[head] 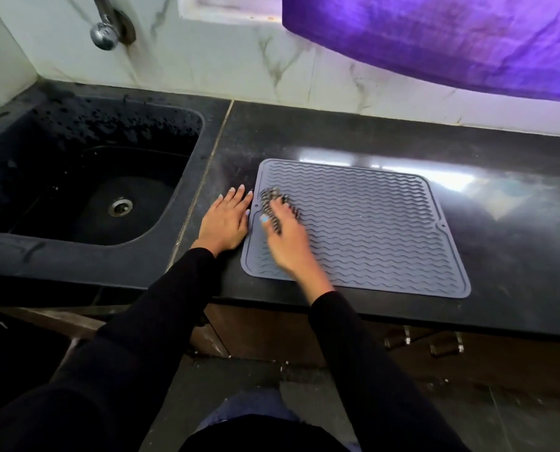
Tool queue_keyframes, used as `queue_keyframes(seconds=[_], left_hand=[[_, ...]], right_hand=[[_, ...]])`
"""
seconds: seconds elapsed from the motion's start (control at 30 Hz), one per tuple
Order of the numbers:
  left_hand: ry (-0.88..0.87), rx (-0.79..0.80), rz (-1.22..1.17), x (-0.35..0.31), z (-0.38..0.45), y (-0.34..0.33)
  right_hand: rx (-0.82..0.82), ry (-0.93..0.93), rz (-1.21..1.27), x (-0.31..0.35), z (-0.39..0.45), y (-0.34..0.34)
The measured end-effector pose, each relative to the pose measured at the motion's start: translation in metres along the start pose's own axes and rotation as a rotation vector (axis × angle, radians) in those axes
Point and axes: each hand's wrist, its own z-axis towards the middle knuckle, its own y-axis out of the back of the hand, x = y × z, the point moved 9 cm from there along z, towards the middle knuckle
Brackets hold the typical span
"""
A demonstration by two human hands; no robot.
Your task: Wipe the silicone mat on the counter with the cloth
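Wiping underway: right hand [285,238] grips striped cloth [273,203], blurred, seemingly bunched, on silicone mat [370,223] near its left edge. Left hand [226,220] flat on counter [500,223] beside mat. Next: sweep rightward across ridges

The bench [386,138] is a dark, polished stone slab running along the marble-patterned wall, with a black sink [27,164] sunk into its left part. A grey silicone mat [386,223] with wavy ridges lies flat on it, right of the sink and near the front edge. The left hand [226,220] rests flat on the bare stone, just beside the mat's left edge.
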Motion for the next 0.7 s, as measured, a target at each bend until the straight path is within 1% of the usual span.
queue_keyframes(seconds=[0.03, 0.07, 0.1, 0.17, 0.27, 0.33, 0.4, 0.47, 0.6, 0.63, 0.67, 0.7], left_hand=[[0.005, -0.006, 0.005, 0.000, 0.000, 0.000], [0.009, -0.010, 0.011, 0.000, 0.001, 0.001], [0.012, -0.017, 0.016, 0.000, 0.002, 0.001], [0.013, -0.035, 0.018, 0.001, 0.003, 0.001], [0.017, -0.045, 0.007, 0.001, 0.003, 0.001], [0.023, -0.057, -0.005, 0.003, 0.003, 0.002], [0.025, -0.066, -0.024, 0.004, 0.003, 0.002], [0.028, -0.069, -0.039, 0.005, 0.002, 0.003], [0.031, -0.040, -0.041, 0.004, 0.001, 0.004], [0.029, -0.032, -0.037, 0.004, -0.001, 0.003], [0.026, -0.027, -0.036, 0.003, -0.001, 0.003], [0.022, -0.027, -0.035, 0.002, -0.002, 0.004]], right_hand=[[0.038, 0.068, -0.244, 0.002, -0.004, -0.018], [0.034, 0.127, -0.445, 0.001, -0.008, -0.032], [0.014, 0.157, -0.553, -0.001, -0.010, -0.039], [0.022, 0.151, -0.571, -0.005, -0.009, -0.041], [0.092, 0.180, -0.515, -0.006, -0.005, -0.038], [0.109, 0.153, -0.423, -0.008, -0.003, -0.033], [0.130, 0.090, -0.257, -0.010, 0.001, -0.028], [0.162, -0.002, -0.011, -0.011, 0.007, -0.021], [0.224, -0.273, 0.752, -0.025, 0.007, -0.002], [0.218, -0.325, 0.943, -0.031, 0.005, 0.009], [0.179, -0.368, 1.112, -0.038, 0.003, 0.023], [0.101, -0.394, 1.213, -0.049, 0.004, 0.037]])
